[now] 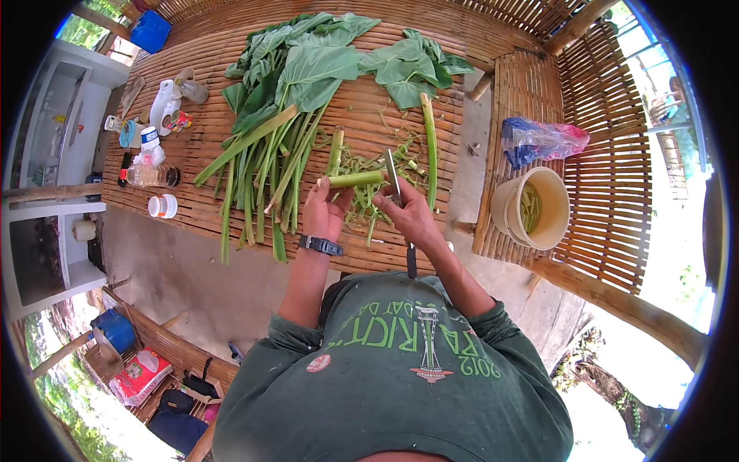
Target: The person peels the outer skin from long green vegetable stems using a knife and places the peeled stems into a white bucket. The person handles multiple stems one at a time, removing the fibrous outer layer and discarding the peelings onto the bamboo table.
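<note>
Green stalk pieces are held in a cream bucket (pixel 539 206) set to the right of the bamboo table (pixel 200 69). A short green stalk (pixel 356 179) is gripped at its end by the closed left hand (pixel 326 212), above the peelings. A knife (pixel 393 177) is clasped in the closed right hand (pixel 413 215), its blade touching the stalk's right end.

On the bamboo platform (pixel 231 46) we see a leaf pile (pixel 323 61), bottles (pixel 150 175) and a white lid (pixel 163 205) at left, a cream bucket (pixel 539 208) and plastic bag (pixel 543 138) at right.
</note>
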A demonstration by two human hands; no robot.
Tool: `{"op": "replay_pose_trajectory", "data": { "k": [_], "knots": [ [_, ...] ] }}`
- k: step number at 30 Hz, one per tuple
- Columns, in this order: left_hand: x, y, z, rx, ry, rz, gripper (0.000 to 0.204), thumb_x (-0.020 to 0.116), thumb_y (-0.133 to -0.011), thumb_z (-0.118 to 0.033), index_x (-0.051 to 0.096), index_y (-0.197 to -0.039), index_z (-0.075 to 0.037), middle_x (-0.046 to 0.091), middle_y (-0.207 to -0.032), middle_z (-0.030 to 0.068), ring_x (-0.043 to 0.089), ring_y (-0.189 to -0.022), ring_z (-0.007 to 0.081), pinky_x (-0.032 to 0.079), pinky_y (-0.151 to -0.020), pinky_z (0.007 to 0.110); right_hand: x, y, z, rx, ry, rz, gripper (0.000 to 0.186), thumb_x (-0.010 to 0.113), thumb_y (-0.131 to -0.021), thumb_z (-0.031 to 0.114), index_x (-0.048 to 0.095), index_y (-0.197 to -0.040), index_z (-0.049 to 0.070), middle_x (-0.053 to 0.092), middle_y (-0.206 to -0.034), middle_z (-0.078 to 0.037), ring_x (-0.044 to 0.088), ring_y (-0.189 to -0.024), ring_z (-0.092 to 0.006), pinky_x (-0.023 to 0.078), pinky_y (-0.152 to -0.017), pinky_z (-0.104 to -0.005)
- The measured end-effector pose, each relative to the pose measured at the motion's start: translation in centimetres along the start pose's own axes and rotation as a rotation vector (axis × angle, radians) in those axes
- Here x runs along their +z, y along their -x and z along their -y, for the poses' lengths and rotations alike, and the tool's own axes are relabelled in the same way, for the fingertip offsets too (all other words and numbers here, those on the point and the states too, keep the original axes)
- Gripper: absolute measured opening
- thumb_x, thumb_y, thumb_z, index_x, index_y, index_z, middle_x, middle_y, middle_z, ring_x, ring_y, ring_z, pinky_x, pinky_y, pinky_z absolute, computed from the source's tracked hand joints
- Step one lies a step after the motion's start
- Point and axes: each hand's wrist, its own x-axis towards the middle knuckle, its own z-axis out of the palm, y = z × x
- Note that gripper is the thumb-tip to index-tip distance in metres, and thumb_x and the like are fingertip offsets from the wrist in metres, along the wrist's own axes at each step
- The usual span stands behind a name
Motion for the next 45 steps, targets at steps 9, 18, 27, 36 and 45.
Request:
{"op": "replay_pose_trajectory", "data": {
  "k": [9,18,27,36,45],
  "knots": [
    [-0.5,3.6,-0.4,-0.239,-0.359,0.345,0.033,0.064,-0.105,-0.013,0.06,-0.136,-0.003,0.071,-0.126,0.0144,0.073,-0.111,0.0253,0.062,-0.092,0.039,-2.1,-2.7,1.2,0.231,0.001,0.019,0.028,0.072,-0.104,0.033,0.069,-0.103,0.006,0.05,-0.066,0.006,0.044,-0.058,-0.0044,0.036,-0.052,-0.0272],
    [1.9,2.2,2.1,-0.155,-0.253,0.307,0.061,0.066,-0.105,-0.017,0.043,-0.158,-0.002,0.068,-0.117,0.0076,0.07,-0.096,0.0161,0.062,-0.078,0.033,-0.4,-1.4,-0.1,-0.186,0.478,-0.048,0.044,0.071,-0.102,0.021,0.062,-0.141,0.002,0.07,-0.104,-0.007,0.064,-0.089,-0.0159,0.052,-0.083,-0.0333],
    [1.3,1.1,2.0,-0.09,-0.115,0.028,0.065,0.065,-0.101,-0.015,0.039,-0.16,-0.005,0.062,-0.109,0.0025,0.064,-0.093,0.0144,0.059,-0.075,0.035,1.7,1.0,0.2,-0.227,0.422,0.192,0.029,0.075,-0.1,0.016,0.07,-0.124,0.001,0.067,-0.091,-0.005,0.057,-0.074,-0.011,0.048,-0.065,-0.0292],
    [0.0,-1.7,4.4,0.121,-0.363,-0.159,0.027,0.051,-0.097,-0.029,0.059,-0.106,-0.005,0.056,-0.092,0.01,0.057,-0.082,0.022,0.049,-0.075,0.041,3.0,1.3,-0.1,-0.313,0.532,0.239,0.029,0.078,-0.096,0.016,0.072,-0.121,0.002,0.069,-0.089,-0.007,0.056,-0.068,-0.0153,0.047,-0.064,-0.0319],
    [2.5,-1.2,3.3,0.032,0.114,-0.176,0.034,0.045,-0.111,-0.037,0.064,-0.105,-0.009,0.065,-0.077,0.0048,0.064,-0.061,0.0178,0.052,-0.05,0.031,2.4,1.4,2.8,-0.304,0.521,0.186,0.044,0.065,-0.104,0.024,0.062,-0.142,0.002,0.064,-0.096,-0.018,0.062,-0.085,-0.0313,0.052,-0.081,-0.0403]
  ]
}}
